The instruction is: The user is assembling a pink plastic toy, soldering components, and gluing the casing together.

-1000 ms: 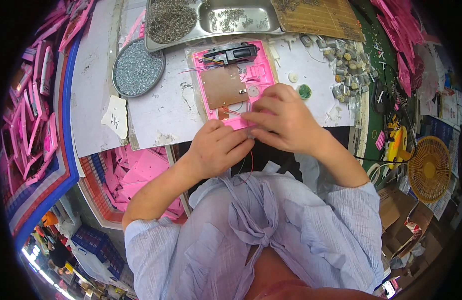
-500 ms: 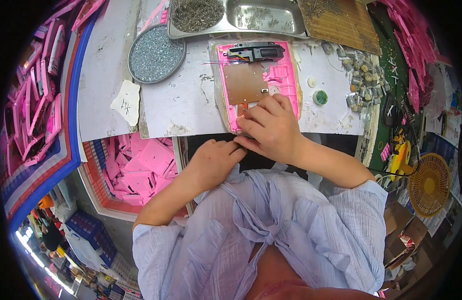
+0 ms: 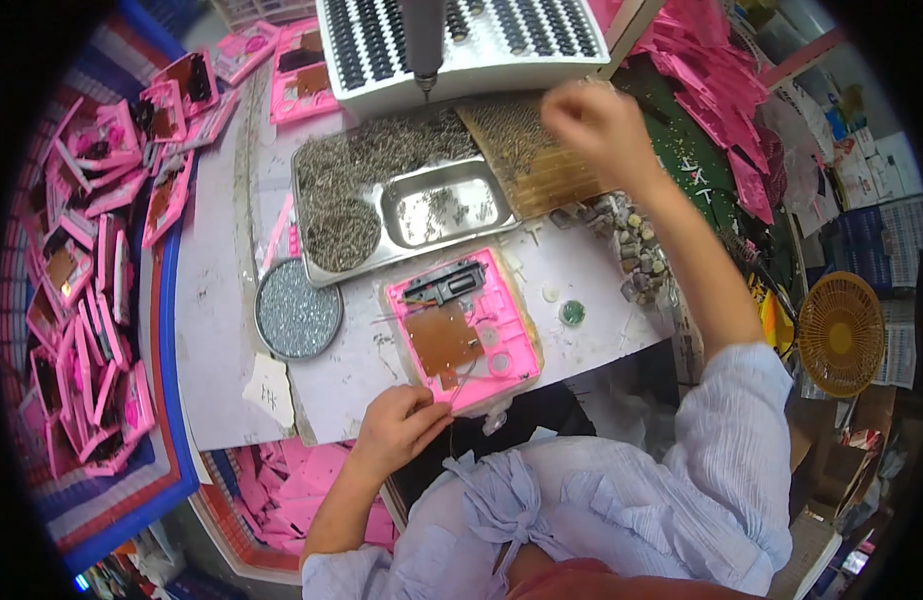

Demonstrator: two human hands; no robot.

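Our left hand (image 3: 403, 428) pinches wire (image 3: 465, 381), best kept slack, near the case (image 3: 519, 348); whether our right hand (image 3: 599, 125) grips, we can't tell.

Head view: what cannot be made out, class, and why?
In the head view:
Right hand: motion blur hides whether it holds anything.
Left hand: its own curled fingers hide whether they grip anything.
Dark vertical tool: top cut off by the upper edge.
Silvery pieces in the round dish: too small to count.
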